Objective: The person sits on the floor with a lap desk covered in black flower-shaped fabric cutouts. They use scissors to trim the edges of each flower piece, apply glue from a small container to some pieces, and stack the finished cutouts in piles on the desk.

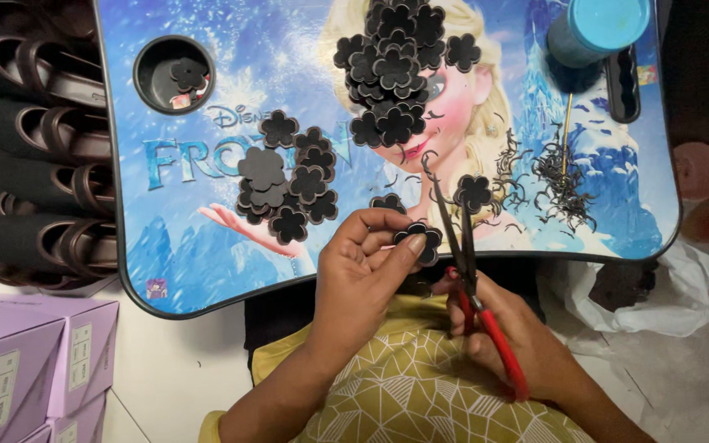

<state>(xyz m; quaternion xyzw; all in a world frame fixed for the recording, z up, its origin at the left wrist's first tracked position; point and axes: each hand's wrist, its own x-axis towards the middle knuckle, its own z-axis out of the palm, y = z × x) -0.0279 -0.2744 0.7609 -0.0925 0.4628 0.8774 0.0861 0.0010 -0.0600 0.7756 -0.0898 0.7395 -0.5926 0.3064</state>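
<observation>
My left hand pinches a black flower-shaped cutout between thumb and fingers, just over the near edge of a blue printed lap table. My right hand grips red-handled scissors; their dark blades point away from me, right beside the held flower. Another flower cutout lies by the blade tips. Two piles of black flowers rest on the table: one at the middle left, one at the far centre.
Curly black trimmings lie at the table's right. A blue cylindrical container stands at the far right corner. A round cup recess holds a flower. Dark sandals are stacked left, purple boxes below them, a plastic bag right.
</observation>
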